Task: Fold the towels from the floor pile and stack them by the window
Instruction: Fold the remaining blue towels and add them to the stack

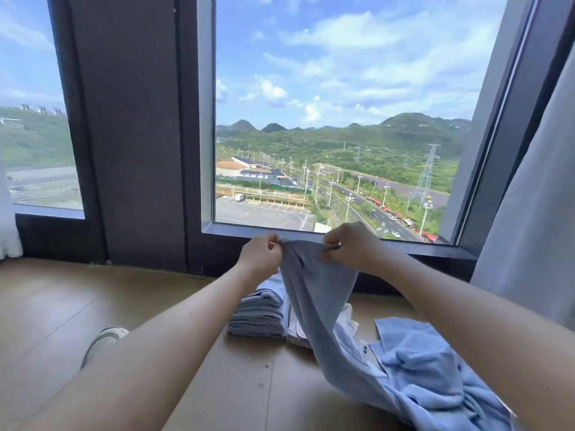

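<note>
Before the window (336, 119), left hand (263, 255) and right hand (350, 244) pinch a towel's (317, 293) top edge.

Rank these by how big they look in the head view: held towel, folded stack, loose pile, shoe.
Largest: loose pile and held towel, similar and merging, so unranked.
Then: folded stack.
Smallest: shoe.

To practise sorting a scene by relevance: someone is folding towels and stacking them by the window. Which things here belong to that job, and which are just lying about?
Belongs to the job: grey-blue towel, pinched at its top edge by the left hand and right hand; folded stack; loose pile.
Just lying about: curtain; shoe.
</note>
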